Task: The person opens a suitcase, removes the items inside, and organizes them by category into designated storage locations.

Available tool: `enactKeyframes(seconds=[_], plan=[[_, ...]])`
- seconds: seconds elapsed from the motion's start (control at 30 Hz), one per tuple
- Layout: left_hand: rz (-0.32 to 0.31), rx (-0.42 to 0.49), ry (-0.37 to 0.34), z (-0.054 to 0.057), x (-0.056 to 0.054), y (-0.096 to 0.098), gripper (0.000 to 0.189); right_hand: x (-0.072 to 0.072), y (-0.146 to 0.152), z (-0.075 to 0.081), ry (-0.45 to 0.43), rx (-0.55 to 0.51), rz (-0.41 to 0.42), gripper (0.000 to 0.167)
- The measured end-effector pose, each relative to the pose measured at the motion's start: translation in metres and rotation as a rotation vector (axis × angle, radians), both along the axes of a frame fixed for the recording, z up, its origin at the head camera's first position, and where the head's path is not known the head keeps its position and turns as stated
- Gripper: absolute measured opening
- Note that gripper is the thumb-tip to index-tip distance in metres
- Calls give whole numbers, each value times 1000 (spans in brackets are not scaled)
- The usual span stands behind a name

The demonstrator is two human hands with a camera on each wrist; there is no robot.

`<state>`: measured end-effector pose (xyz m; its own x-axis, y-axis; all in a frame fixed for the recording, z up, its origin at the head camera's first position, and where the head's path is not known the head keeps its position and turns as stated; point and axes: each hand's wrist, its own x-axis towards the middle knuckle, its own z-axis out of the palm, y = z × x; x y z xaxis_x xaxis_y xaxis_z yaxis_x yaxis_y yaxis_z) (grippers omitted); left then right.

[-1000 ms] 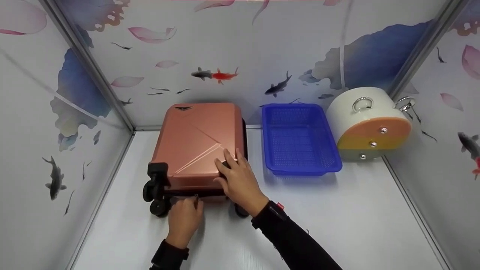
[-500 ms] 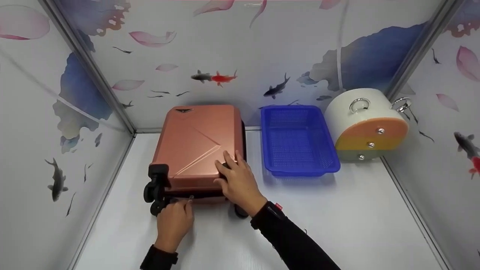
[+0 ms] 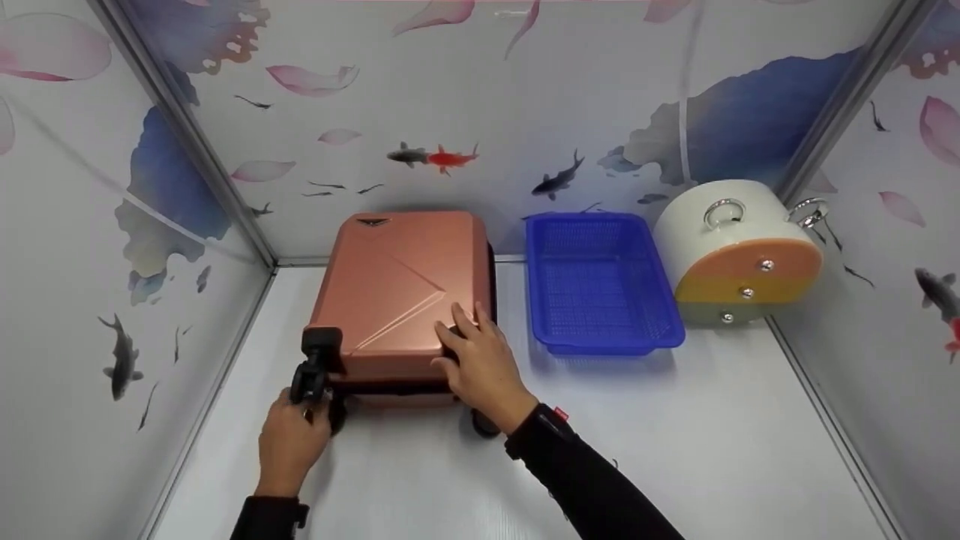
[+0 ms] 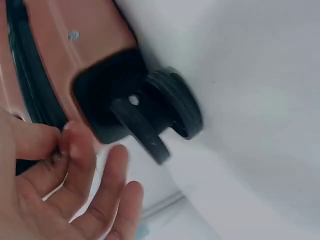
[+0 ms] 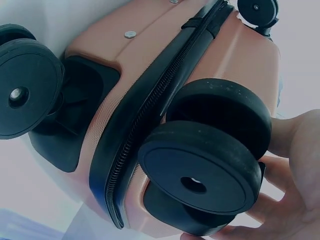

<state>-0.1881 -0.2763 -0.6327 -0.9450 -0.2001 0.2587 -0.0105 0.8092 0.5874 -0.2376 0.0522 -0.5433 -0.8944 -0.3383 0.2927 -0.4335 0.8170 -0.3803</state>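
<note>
Soft, rather dim light filled the head view, seemingly from above, leaving pale sheen on the table (image 3: 420, 480) and case (image 3: 397, 277) and faint shadow beneath the basket (image 3: 664, 339). The left-wrist picture was hazy; the right-wrist one bluish, its zip (image 5: 140, 117) crisper.

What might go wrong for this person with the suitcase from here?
The left hand, right beside the black wheels, might bump them. The zipper pull it seems to pinch could slip free. And the suitcase may shift if the right hand, resting on its corner, eases off.
</note>
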Motion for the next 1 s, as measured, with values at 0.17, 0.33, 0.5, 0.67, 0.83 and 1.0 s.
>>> enactKeyframes(seconds=[0.17, 0.33, 0.5, 0.67, 0.83, 1.0], plan=[[-129, 219, -15, -13, -12, -14, 44, 1, 5, -7, -20, -36, -22, 63], [-183, 183, 30, -20, -16, -25, 40, 5, 9, -13, -96, -121, -61, 76], [-150, 229, 67, -23, -19, -29, 30, 7, 11, -12, -108, -186, -55, 78], [-70, 277, 52, -20, -28, -33, 16, 6, 10, -9, -124, -176, -60, 77], [-55, 215, 40, -15, -40, -40, 19, 4, 12, -9, -121, -181, -72, 76], [-64, 186, -28, -12, -30, -48, 20, 3, 21, -13, -154, -247, -103, 79]])
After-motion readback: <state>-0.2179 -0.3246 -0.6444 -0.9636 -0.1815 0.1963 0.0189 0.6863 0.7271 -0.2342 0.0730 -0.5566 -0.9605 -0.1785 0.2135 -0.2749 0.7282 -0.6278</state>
